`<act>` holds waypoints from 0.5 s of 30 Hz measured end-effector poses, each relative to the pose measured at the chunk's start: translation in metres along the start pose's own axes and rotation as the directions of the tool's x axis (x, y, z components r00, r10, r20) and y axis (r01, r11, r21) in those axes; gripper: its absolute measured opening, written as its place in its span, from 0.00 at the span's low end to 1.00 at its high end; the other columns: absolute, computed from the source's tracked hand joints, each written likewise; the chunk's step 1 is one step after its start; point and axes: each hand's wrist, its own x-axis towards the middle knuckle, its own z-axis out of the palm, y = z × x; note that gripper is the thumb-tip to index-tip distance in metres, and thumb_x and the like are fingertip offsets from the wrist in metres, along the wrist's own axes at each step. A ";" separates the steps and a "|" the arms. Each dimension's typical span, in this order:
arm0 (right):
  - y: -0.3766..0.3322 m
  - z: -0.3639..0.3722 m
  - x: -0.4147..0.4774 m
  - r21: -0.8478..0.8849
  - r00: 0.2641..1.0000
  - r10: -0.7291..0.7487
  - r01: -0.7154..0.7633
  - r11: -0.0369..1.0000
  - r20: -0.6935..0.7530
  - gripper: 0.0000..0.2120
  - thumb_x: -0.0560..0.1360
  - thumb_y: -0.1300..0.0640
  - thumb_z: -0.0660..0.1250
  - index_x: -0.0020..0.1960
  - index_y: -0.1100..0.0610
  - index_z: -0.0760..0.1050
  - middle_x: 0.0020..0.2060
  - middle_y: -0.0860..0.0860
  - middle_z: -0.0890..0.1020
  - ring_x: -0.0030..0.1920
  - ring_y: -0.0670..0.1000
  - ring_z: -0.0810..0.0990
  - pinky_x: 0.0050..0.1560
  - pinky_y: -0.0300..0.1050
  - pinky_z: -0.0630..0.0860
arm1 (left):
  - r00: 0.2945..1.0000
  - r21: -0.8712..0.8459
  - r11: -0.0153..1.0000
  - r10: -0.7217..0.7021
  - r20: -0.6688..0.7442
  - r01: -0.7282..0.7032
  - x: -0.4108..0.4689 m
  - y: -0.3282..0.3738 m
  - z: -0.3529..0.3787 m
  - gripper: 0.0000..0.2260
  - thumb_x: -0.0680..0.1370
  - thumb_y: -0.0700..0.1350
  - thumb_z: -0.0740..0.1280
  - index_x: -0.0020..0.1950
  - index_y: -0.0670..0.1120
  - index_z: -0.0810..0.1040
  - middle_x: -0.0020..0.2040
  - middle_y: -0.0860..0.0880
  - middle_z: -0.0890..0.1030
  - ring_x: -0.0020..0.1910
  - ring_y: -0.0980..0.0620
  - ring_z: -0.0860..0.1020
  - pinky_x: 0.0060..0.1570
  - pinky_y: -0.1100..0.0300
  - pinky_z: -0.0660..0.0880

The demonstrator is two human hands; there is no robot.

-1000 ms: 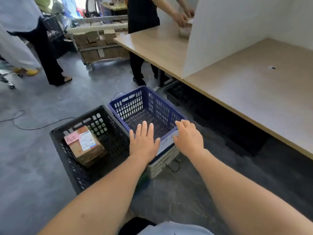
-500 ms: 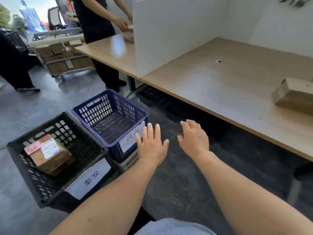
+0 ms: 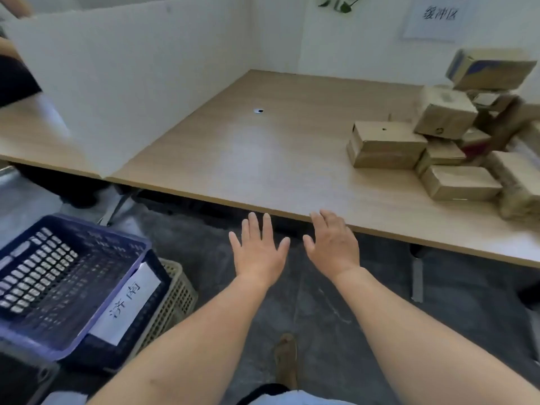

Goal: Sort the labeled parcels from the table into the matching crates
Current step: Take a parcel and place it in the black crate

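My left hand (image 3: 258,252) and my right hand (image 3: 333,244) hover side by side over the floor, just short of the wooden table's (image 3: 263,159) front edge, fingers spread and holding nothing. A pile of brown cardboard parcels (image 3: 455,141) lies at the table's right end; the nearest flat box (image 3: 385,144) is well right of my right hand. At lower left stands a blue crate (image 3: 58,287) with a white paper label (image 3: 128,302) on its front wall; it looks empty.
A white divider board (image 3: 117,83) stands upright along the table's left side. A beige crate (image 3: 175,299) sits beneath the blue one, and a black crate's corner (image 3: 20,378) shows at bottom left. The floor is grey. A paper sign (image 3: 435,19) hangs on the back wall.
The view has swung right, from the crates to the table. Both empty hands moved away from the blue crate toward the table edge. The black crate with its parcel left the view; the parcel pile came in.
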 end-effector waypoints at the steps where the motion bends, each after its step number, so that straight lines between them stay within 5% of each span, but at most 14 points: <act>1: 0.014 -0.002 0.011 -0.010 1.000 0.024 -0.024 1.000 -0.002 0.27 0.79 0.47 0.60 0.74 0.55 0.60 0.72 0.53 0.64 0.69 0.54 0.65 0.65 0.47 0.65 | 1.000 0.003 1.000 0.031 0.004 -0.031 0.014 0.014 0.002 0.32 0.81 0.63 0.43 0.78 0.48 0.37 0.79 0.43 0.39 0.78 0.45 0.41 0.73 0.41 0.42; 15: 0.161 -0.019 0.145 -0.056 0.945 0.326 -0.327 0.943 -0.028 0.26 0.78 0.50 0.62 0.73 0.56 0.63 0.71 0.55 0.67 0.69 0.54 0.67 0.65 0.47 0.66 | 0.952 -0.031 0.959 0.284 0.113 -0.283 0.192 0.166 0.015 0.32 0.81 0.63 0.43 0.78 0.49 0.36 0.79 0.44 0.39 0.78 0.45 0.40 0.74 0.43 0.41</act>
